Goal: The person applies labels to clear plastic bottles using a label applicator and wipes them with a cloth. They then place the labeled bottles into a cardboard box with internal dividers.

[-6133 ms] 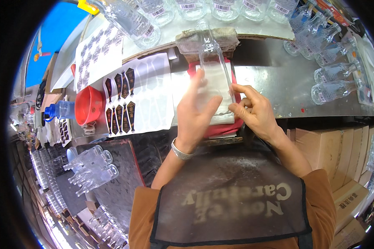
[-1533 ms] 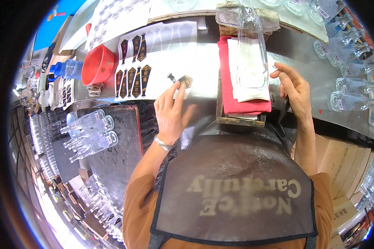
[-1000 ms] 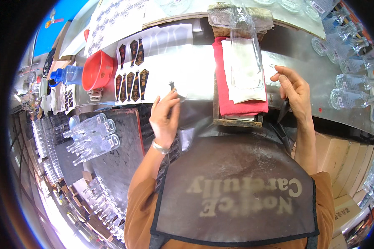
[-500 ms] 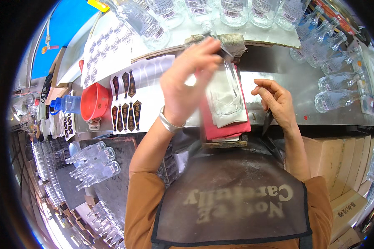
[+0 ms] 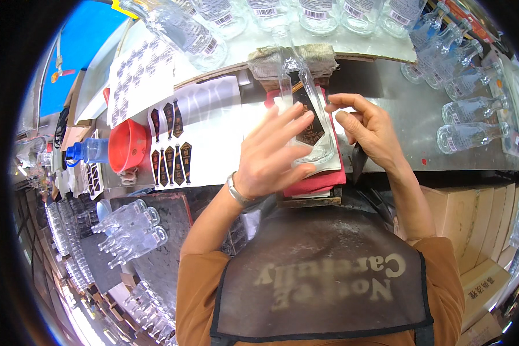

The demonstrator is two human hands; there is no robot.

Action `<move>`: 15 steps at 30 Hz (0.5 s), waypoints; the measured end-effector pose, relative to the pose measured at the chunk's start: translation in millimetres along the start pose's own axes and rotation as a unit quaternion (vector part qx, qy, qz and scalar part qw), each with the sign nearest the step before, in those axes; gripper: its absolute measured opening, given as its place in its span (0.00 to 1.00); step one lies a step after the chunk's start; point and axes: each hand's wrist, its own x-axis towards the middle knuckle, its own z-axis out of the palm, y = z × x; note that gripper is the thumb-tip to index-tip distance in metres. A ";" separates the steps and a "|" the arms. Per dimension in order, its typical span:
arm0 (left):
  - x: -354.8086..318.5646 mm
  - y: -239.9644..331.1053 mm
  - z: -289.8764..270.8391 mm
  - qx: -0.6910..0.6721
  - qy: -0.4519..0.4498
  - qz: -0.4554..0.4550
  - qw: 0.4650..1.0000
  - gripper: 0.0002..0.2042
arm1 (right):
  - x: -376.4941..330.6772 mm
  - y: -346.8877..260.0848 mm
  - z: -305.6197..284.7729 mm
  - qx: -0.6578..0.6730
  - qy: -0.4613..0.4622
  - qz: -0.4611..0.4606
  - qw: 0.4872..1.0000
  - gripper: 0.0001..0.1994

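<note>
A clear glass bottle (image 5: 325, 151) lies on a white cloth over a red cloth pad (image 5: 315, 183), its neck on a rolled rag (image 5: 323, 56) and its base toward me. A black tie-shaped label (image 5: 311, 128) with orange marks lies along its upper side. My left hand (image 5: 274, 158) is open over the bottle's left side, fingers spread, fingertips by the label; contact is unclear. To the right of the bottle is my right hand (image 5: 370, 130), index finger and thumb apart, other fingers curled. A dark, flat, blade-like tool (image 5: 358, 163) sticks out below those curled fingers, its grip hidden.
On the left, a white sheet (image 5: 210, 127) carries several tie-shaped labels beside a red bowl (image 5: 128, 147) and a blue-capped plastic jug (image 5: 92, 150). Upright bottles (image 5: 318, 17) line the back shelf. More bottles (image 5: 470, 137) lie at right, above cardboard boxes (image 5: 461, 213).
The black label, earlier near my left hand at the bottle's neck, now lies on the bottle. My left hand has come down toward me with fingers spread; my right hand has moved closer to the bottle.
</note>
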 end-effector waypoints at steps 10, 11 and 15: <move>20.3 -21.7 17.9 -0.005 0.062 -0.189 0.980 0.28 | 0.9 -11.0 18.4 -0.173 -0.035 -0.033 0.984 0.34; 19.0 -21.6 18.3 -0.011 0.061 -0.185 0.981 0.28 | -0.2 -10.3 18.3 -0.169 -0.035 -0.037 0.984 0.34; 15.7 -20.4 18.9 -0.027 0.058 -0.182 0.981 0.28 | -3.2 -6.8 19.0 -0.152 -0.031 -0.053 0.986 0.35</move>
